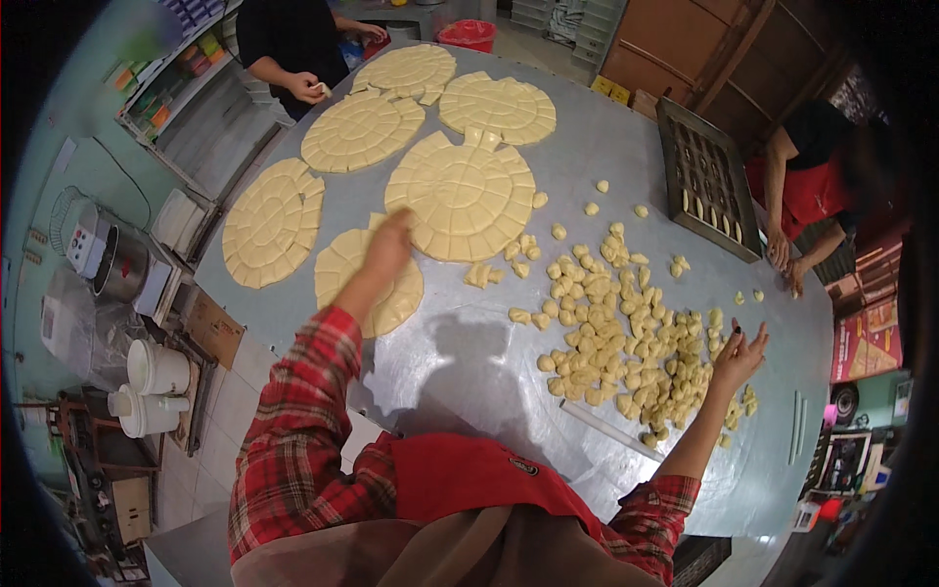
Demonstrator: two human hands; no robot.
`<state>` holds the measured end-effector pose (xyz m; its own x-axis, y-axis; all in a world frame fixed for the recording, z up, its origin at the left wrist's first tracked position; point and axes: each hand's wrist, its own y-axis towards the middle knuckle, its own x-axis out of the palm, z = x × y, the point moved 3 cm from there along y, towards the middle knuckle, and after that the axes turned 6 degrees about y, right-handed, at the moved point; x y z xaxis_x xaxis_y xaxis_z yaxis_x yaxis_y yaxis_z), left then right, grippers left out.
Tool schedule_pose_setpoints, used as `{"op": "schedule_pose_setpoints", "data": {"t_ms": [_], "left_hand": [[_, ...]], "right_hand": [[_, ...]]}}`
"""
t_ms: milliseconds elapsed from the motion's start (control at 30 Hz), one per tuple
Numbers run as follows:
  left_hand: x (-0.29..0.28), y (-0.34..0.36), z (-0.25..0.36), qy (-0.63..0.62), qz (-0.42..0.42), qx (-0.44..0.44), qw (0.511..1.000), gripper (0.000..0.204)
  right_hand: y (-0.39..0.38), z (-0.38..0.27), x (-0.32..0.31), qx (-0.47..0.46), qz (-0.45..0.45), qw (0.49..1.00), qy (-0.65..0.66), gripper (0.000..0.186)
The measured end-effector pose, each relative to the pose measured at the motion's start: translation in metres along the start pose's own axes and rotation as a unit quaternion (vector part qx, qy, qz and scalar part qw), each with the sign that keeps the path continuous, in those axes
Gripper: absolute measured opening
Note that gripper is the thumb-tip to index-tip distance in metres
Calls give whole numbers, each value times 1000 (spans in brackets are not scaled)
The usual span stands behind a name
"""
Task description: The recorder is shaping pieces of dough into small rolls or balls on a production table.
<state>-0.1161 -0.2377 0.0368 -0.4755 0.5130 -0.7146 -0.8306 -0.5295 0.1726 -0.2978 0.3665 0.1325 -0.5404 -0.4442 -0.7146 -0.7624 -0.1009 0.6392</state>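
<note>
My left hand (389, 243) is at the left edge of a large round dough sheet (460, 196) scored into small squares. Its fingers look drawn together, and what they hold, if anything, is hidden. Below that hand lies another cut dough round (396, 298), partly covered by my forearm. My right hand (740, 358) is held with fingers spread and empty, right of a wide heap of small dough pieces (597, 338). Two tiny dough bits (738, 297) lie just beyond its fingertips. A few dough scraps (483, 275) sit between the rounds and the heap.
More cut dough rounds (272, 223) cover the far left of the metal table (489, 367). One person's hand (309, 88) holds a dough bit there. At right, a dark baking tray (706, 176) stands near a co-worker's hands (787, 266). A pale stick (611, 428) lies before the heap.
</note>
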Motion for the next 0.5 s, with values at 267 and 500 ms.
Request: {"op": "schedule_pose_setpoints", "data": {"t_ms": [267, 500], "left_hand": [[-22, 66, -73, 275, -233, 57, 931, 36], [-133, 90, -174, 151, 37, -130, 979, 38]], "right_hand": [[-43, -136, 10, -58, -41, 988, 133, 50], [-116, -231, 10, -35, -210, 925, 313, 45]]}}
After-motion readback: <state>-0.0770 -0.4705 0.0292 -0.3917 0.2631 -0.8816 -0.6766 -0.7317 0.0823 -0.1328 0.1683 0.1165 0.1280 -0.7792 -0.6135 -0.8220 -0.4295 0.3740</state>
